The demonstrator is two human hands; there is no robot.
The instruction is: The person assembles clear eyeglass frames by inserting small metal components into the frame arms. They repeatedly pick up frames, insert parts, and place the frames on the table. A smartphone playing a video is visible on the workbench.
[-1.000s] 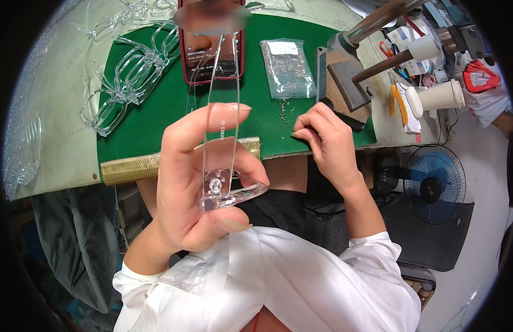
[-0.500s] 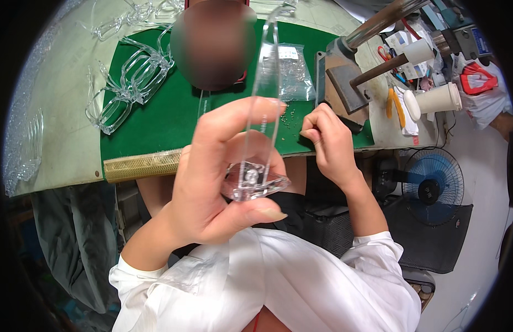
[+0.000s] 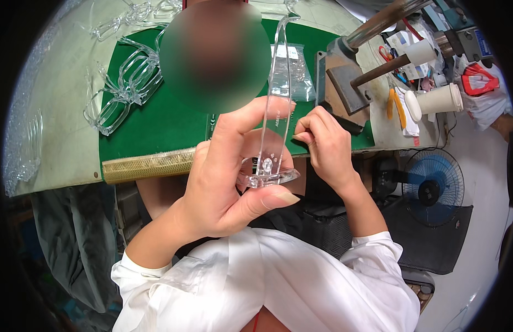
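Observation:
My left hand [image 3: 212,182] is closed around a clear plastic eyeglass frame [image 3: 275,122], held up near the table's front edge. One temple of it stands upright, pointing away from me, and a small shiny hinge shows at its lower end. My left fingers cover part of the front. To the right, apart from the frame, my right hand [image 3: 328,144] is pinched shut over the edge of a green mat [image 3: 140,133]. Whatever its fingertips hold is too small or hidden to make out. A clear bag of small parts [image 3: 300,77] lies beyond both hands.
Several clear eyeglass frames [image 3: 140,72] are heaped at the left. A gold perforated strip [image 3: 148,166] runs along the front edge. At right stand a metal bench press [image 3: 345,83], yellow-handled pliers [image 3: 397,108], a white cup [image 3: 441,99] and a blue fan [image 3: 430,188].
My left hand has moved slightly right and tilted the eyeglass frame, so its temple leans further right. My right hand has shifted a little left, still pinched.

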